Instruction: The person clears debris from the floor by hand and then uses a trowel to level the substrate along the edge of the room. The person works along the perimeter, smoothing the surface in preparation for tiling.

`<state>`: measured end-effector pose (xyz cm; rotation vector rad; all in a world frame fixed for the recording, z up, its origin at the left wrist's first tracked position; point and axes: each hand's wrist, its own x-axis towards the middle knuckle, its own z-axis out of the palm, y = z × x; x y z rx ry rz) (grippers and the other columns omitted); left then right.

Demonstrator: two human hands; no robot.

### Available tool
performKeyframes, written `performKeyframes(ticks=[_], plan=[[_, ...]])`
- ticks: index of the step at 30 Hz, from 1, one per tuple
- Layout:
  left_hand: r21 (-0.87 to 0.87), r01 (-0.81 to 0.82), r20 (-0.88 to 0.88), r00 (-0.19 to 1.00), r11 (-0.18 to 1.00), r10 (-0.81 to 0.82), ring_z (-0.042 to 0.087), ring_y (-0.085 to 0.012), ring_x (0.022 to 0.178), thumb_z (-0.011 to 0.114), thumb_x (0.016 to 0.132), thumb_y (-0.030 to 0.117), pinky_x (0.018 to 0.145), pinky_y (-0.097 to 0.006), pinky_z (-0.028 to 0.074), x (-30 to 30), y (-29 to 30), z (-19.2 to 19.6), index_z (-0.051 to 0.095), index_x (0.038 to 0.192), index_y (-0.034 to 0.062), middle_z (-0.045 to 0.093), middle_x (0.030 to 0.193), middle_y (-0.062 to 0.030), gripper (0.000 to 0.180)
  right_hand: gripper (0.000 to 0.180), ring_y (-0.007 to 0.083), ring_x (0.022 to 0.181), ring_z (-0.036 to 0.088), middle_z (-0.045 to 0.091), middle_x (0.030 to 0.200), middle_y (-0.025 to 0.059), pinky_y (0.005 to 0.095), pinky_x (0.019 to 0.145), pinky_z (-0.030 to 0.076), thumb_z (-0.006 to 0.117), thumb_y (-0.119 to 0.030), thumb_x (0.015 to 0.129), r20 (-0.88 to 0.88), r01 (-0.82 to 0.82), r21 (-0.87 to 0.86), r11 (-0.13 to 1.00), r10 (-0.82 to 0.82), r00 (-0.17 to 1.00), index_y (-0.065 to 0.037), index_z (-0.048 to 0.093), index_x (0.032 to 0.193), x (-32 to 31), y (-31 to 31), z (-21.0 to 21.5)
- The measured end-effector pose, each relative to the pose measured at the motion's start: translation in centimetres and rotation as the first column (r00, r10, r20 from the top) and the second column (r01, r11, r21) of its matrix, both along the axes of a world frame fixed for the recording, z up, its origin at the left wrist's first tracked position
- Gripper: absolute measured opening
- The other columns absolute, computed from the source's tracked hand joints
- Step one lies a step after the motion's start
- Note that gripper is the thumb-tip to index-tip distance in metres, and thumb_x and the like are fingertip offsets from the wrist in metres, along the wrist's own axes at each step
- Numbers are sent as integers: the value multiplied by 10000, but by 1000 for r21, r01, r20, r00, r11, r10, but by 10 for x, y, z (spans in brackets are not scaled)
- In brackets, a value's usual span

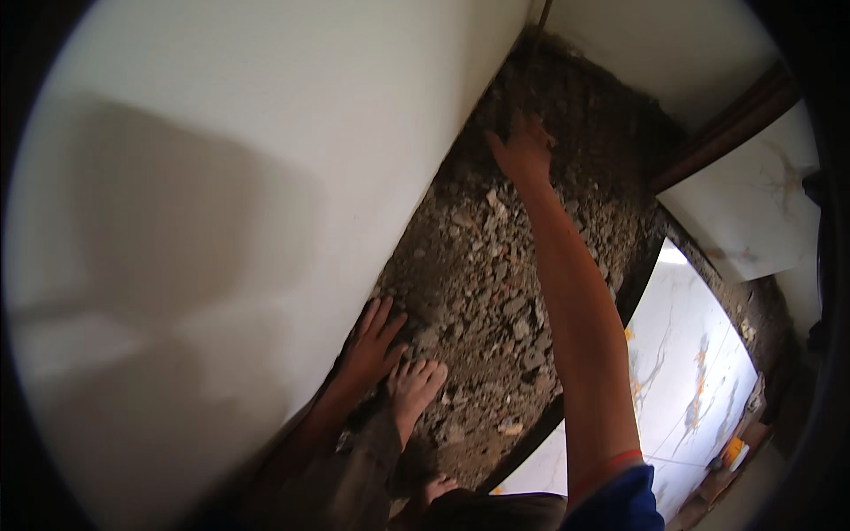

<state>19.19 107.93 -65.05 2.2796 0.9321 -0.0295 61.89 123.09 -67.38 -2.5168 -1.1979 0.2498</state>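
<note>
My right hand (524, 149) reaches far out over dark, loose soil (593, 115) at the far end of a strip of broken ground. Its thumb stands away from the fingers, and nothing shows in its grasp. The fingertips are dim against the dark soil. Nearer to me, my left hand (372, 350) rests low beside the white wall (266, 133), with fingers spread, at the edge of the rubble (491, 283). The rubble is a mix of grey stone chips and brown earth. Just right of that hand is my bare foot (418, 387).
Shiny white marble-patterned tiles (682, 354) border the rubble on the right. A dark reddish-brown frame piece (730, 128) slants at the far right. A thin brown rod-like strip (542, 22) stands in the far corner. A small yellow-orange object (734, 454) lies at lower right.
</note>
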Motion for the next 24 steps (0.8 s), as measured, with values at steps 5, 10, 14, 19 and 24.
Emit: performKeyframes(ticks=[5, 10, 14, 19, 24], plan=[[99, 128, -9, 992, 987, -128, 299, -420, 1557, 790, 912, 290, 1257, -546, 298, 5, 5, -6, 625, 1457, 174, 336, 1690, -184, 581, 843, 426, 1570, 273, 243, 1729, 144, 713, 1141, 361, 688, -583, 926, 16, -83, -142, 986, 86, 996, -273, 374, 1645, 21, 91, -7], [-57, 8, 10, 1000, 998, -8, 361, -418, 1509, 814, 894, 298, 1184, -526, 415, 14, -3, 7, 708, 1330, 175, 372, 1664, -142, 466, 531, 407, 1411, 455, 446, 1575, 128, 627, 1095, 437, 674, -495, 946, 228, -382, -145, 913, 406, 885, -183, 640, 1374, -22, 1, -25], [-29, -66, 113, 991, 997, 69, 453, -409, 1413, 825, 887, 253, 1161, -525, 422, 19, -2, 4, 699, 1299, 160, 481, 1533, -127, 441, 311, 343, 1227, 616, 622, 1371, 108, 532, 979, 546, 691, -387, 938, 195, -839, -121, 530, 842, 504, -159, 710, 1148, -48, -97, -9], [-13, -72, 90, 993, 997, 72, 506, -393, 1366, 822, 892, 275, 1176, -543, 394, 20, -2, 0, 645, 1375, 142, 482, 1505, -132, 531, 489, 377, 1285, 634, 618, 1463, 185, 537, 1021, 542, 647, -504, 982, 13, -334, 129, 934, 335, 942, -89, 734, 1228, 6, -56, 6], [16, -29, 64, 998, 999, 28, 459, -416, 1397, 853, 860, 306, 1185, -545, 387, 22, -8, 7, 645, 1417, 195, 411, 1591, -133, 605, 630, 453, 1452, 414, 482, 1562, 156, 639, 1146, 379, 692, -557, 916, 177, -180, 90, 980, 162, 971, -181, 642, 1420, 16, -20, -30]])
